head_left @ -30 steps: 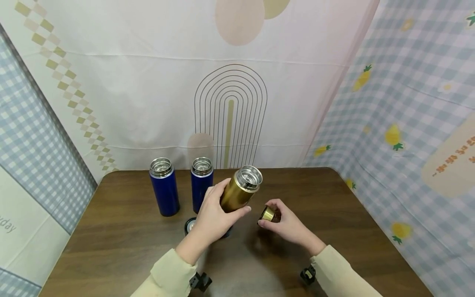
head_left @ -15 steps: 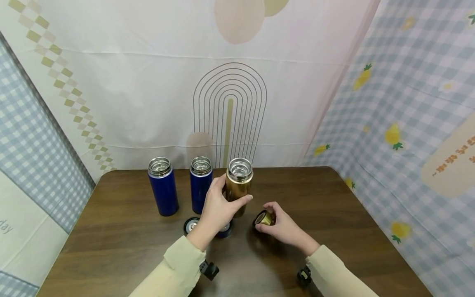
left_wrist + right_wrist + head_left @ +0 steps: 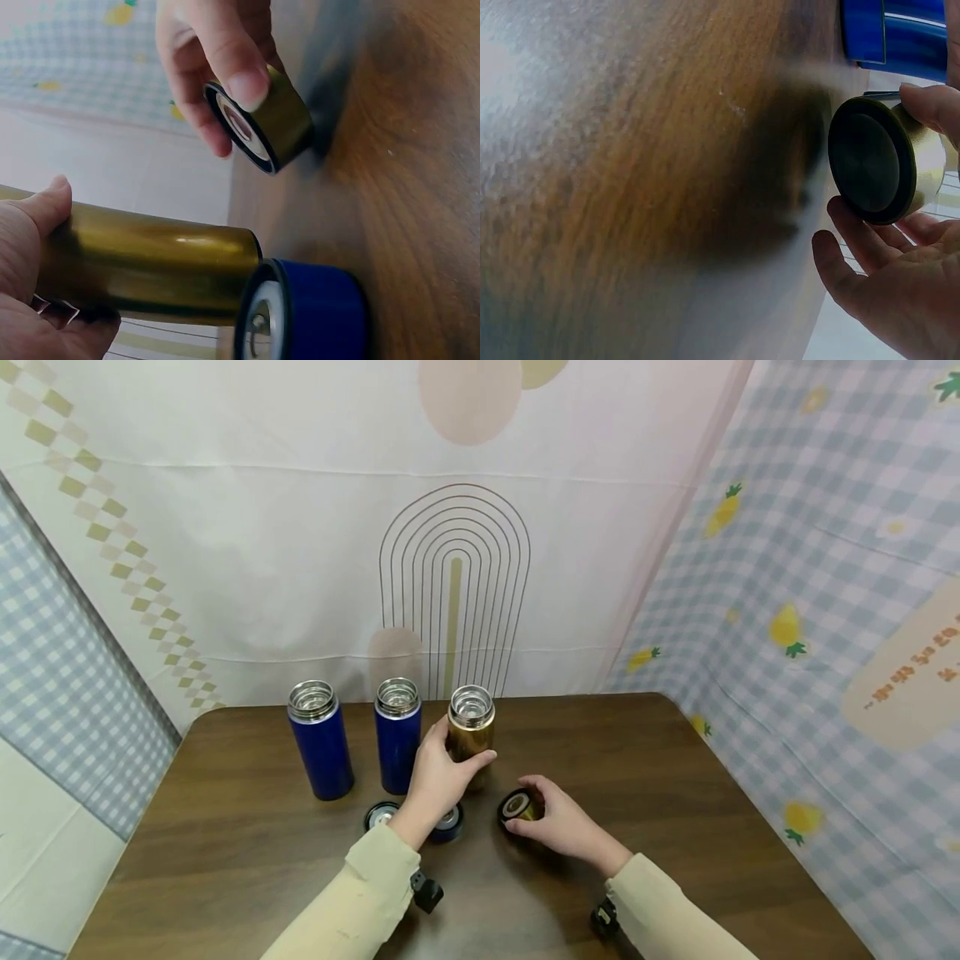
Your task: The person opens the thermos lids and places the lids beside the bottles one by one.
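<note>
My left hand [image 3: 437,781] grips a gold vacuum flask [image 3: 471,737] by its side, with the thumb across the front. The flask stands upright and uncapped, its steel mouth showing. In the left wrist view the flask's base [image 3: 225,274] lies behind a blue lid [image 3: 326,315]. My right hand [image 3: 564,825] pinches a gold lid [image 3: 517,805] between thumb and fingers, low over the table to the right of the flask. The lid's inner side is turned up and toward the flask; its dark flat top [image 3: 866,161] faces the tabletop in the right wrist view.
Two uncapped blue flasks, one at the far left [image 3: 322,756] and one beside the gold flask [image 3: 397,747], stand upright on the wooden table [image 3: 225,860]. Two lids, one left [image 3: 378,815] and one right [image 3: 447,827] of my left wrist, lie inner side up. Patterned cloth [image 3: 300,568] hangs behind.
The gold flask, tilted and raised before, has come upright and down onto the table beside the blue flasks. My right hand has lowered the gold lid and turned its inner side upward.
</note>
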### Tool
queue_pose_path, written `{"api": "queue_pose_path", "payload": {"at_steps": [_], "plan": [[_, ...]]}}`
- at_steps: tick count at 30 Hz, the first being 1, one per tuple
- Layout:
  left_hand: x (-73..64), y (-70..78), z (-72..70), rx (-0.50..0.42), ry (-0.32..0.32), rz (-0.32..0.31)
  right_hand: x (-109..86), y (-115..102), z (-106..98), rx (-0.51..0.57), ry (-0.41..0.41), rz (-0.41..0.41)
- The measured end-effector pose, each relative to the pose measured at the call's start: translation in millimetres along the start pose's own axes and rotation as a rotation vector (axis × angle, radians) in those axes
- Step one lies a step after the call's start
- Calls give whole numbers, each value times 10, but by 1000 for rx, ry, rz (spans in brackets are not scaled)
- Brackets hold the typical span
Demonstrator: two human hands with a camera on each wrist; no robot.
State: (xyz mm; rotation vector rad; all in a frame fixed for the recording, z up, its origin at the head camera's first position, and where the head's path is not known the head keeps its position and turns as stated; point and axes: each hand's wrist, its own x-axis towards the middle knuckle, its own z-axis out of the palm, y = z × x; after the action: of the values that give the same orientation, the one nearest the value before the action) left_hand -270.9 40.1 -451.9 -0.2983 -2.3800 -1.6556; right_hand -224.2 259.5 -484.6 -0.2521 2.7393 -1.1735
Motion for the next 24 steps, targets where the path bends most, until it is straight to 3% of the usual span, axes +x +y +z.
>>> {"api": "queue_pose_path", "payload": {"at_steps": [9, 18, 24], "plan": [[36, -116, 17, 22, -29, -34, 40, -5, 57, -28, 19, -29], [106, -49, 30, 66, -102, -115, 59, 26, 101, -112, 54, -49], [137, -58, 64, 77, -114, -118, 62, 61, 117, -158, 28, -100]]}}
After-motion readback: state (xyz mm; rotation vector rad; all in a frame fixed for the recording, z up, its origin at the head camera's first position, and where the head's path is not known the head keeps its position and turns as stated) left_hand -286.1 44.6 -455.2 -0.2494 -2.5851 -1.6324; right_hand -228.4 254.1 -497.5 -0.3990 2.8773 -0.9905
